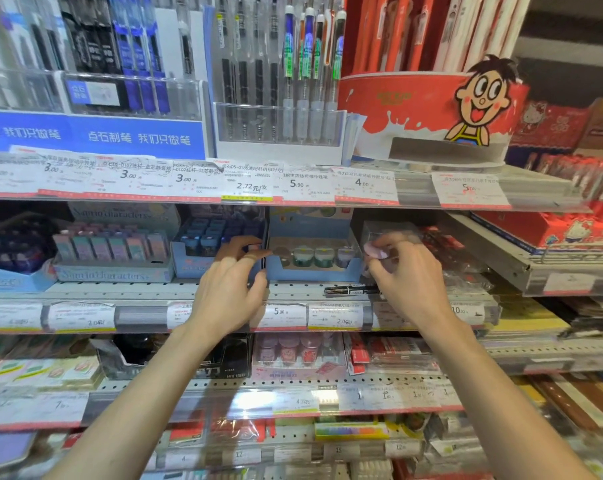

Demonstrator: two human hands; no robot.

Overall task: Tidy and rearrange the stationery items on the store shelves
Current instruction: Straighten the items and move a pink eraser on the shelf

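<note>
On the middle shelf (154, 289), the left hand (230, 282) curls loosely at the left wall of the blue display box (313, 268), its fingers (255, 249) touching the corner, while the right hand (407, 271) pinches a clear plastic box (390, 237) just right of it.

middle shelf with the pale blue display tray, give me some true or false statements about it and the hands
1. The pale blue cardboard display tray holds three small round pots. True.
2. The black marker pen stands upright in a clear holder. False: it lies flat on the shelf in front of the tray.
3. The right hand pinches a small pale pink item. True.
4. The left hand rests on the top shelf. False: it reaches to the tray's left edge on the middle shelf.
5. The red round cartoon display tub sits below the tray. False: it is on the shelf above.
</note>
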